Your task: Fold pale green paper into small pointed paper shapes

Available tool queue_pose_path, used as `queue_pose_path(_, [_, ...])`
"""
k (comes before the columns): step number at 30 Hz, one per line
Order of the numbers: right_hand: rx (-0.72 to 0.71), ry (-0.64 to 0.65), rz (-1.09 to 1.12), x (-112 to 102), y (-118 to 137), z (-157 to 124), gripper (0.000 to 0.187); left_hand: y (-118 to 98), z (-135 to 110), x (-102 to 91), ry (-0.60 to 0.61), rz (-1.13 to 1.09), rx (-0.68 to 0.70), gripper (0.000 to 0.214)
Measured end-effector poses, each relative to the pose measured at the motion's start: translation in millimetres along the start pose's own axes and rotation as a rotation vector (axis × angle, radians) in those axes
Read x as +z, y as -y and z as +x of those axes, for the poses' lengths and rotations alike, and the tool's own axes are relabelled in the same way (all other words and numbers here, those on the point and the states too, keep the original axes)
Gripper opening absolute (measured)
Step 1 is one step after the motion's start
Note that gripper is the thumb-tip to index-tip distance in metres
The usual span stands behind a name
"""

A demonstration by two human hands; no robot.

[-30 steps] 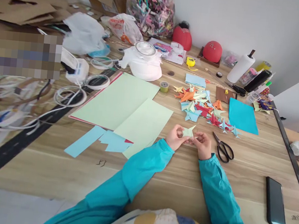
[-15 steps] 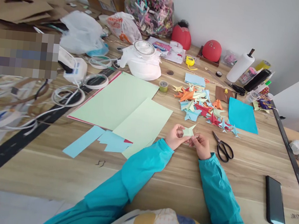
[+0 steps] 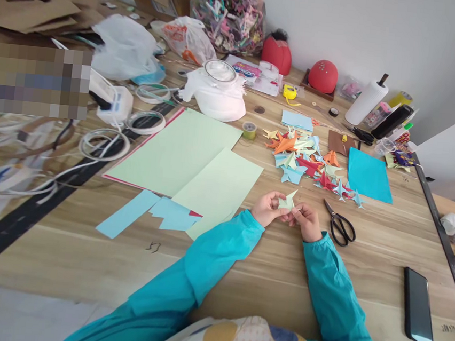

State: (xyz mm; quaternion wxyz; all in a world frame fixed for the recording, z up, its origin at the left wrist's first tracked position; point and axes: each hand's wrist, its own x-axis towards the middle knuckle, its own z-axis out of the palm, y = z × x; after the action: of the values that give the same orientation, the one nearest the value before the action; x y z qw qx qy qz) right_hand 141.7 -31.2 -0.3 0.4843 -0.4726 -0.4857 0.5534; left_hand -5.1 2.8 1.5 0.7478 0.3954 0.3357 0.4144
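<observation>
The left hand (image 3: 266, 209) and right hand (image 3: 306, 221) pinch one small, sharp-pointed piece of folded green paper (image 3: 288, 201) between their fingertips, over the wood-grained desk (image 3: 269, 281). One pair of scissors (image 3: 334, 217) with black looped handles lies beside the right hand, and beyond the hands sits a heap of spiky paper shapes (image 3: 311, 168), too jumbled to count. Two rounded red domes (image 3: 323, 76) stand at the back

blk phone (image 3: 419, 309) at r – yellow tape msr (image 3: 288, 91) at back
</observation>
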Motion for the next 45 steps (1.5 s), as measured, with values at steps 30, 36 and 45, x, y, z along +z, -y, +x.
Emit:
queue_pose_path(30, [0.031,-0.075,-0.077,3,3,-4,0.038,-4,-4,2.9,0.083,0.035,0.022,0.057])
queue_pose_path(36, [0.005,-0.110,-0.097,5,1,-4,0.038,-1,-2,1.5,0.073,0.026,0.035,0.056])
queue_pose_path(45, [-0.069,-0.152,-0.097,8,9,-3,0.034,-5,-4,3.4,0.037,0.059,0.022,0.056])
